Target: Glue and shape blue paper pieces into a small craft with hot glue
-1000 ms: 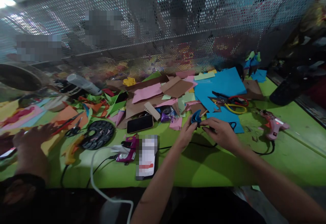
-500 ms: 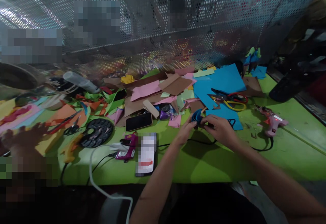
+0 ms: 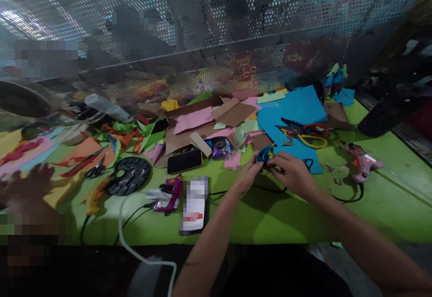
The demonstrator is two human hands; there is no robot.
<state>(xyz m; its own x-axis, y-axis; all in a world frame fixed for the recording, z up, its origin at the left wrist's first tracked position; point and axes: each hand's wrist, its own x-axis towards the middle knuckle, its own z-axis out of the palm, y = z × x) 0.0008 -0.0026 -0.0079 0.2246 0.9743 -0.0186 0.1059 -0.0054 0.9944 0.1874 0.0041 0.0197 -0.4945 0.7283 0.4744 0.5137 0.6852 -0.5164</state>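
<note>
Head view: green table (image 3: 401, 216), perforated screen (image 3: 202, 36)

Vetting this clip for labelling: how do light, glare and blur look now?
Head view: dim overall, bright glints on the perforated screen at upper left. Head view: soft shadow on the green tabletop, blue paper piece short on fine detail. Head view: co-worker's hand dark and soft-edged; pixel blocks cover part of the lit phone.
</note>
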